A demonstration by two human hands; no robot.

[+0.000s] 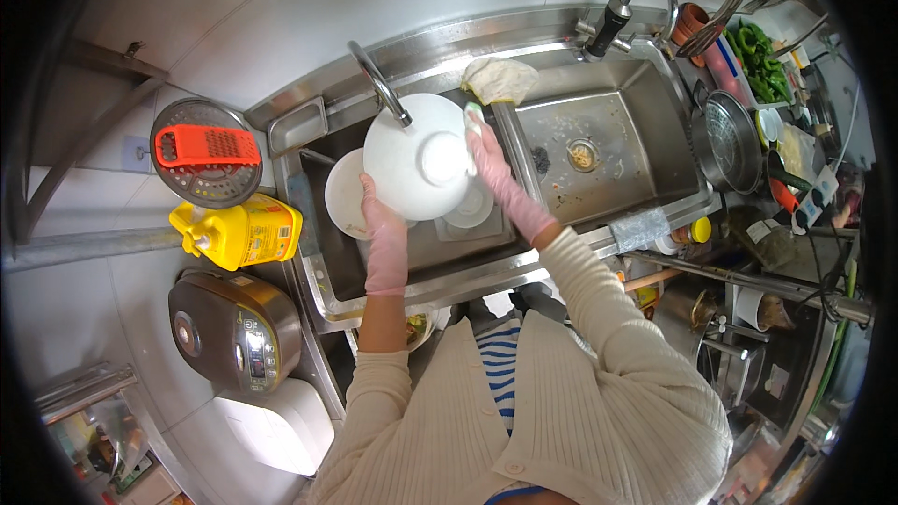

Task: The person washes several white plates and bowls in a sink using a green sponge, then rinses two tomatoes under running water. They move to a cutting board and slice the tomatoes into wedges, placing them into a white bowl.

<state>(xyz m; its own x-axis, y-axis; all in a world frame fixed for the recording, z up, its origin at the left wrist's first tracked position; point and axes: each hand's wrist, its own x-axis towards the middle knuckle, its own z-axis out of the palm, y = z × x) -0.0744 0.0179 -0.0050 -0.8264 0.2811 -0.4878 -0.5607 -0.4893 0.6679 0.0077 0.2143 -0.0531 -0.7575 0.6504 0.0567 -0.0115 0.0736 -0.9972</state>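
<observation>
A large white bowl (400,175) is held bottom up over the left basin of a steel sink (449,291), under the curved faucet (379,84). My left hand (384,228), in a pink glove, grips its lower left rim. My right hand (494,165), also gloved, presses a pale sponge or cloth (474,119) against its right edge. Below it in the basin lie a white dish (345,200) with food residue and a smaller white bowl (468,207). A beige cloth (499,80) rests at the back of the divider.
The right basin (596,112) holds food scraps around its drain. To the left are a yellow jug (242,231), an orange grater (209,146) on a perforated steel disc, and a rice cooker (235,330). Metal pans (726,140) and green peppers (761,63) stand at the right. Utensils hang above.
</observation>
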